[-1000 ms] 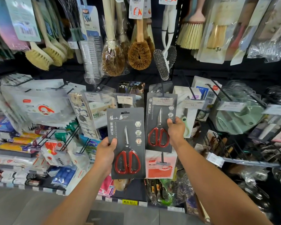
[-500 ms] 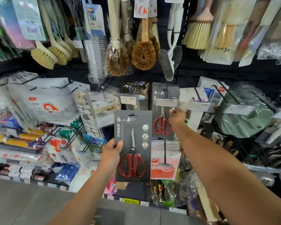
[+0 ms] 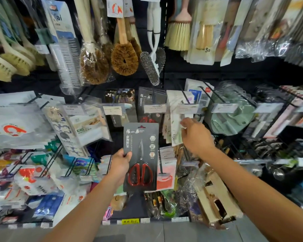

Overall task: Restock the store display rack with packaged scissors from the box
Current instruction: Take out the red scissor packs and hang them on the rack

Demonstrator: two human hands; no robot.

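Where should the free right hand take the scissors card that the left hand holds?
I'd pinch the scissors card at its upper right edge, coming from the right: the left hand covers its left edge, the card stands upright and flat, and the top-centre hang hole should stay clear.

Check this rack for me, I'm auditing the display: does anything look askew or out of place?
Nothing looks spilled or damaged. One scissors pack is off the rack, gripped by the left hand, in front of the hung scissors pack. At lower right, cream-and-brown packs lean outward at a slant, unlike the hanging rows.
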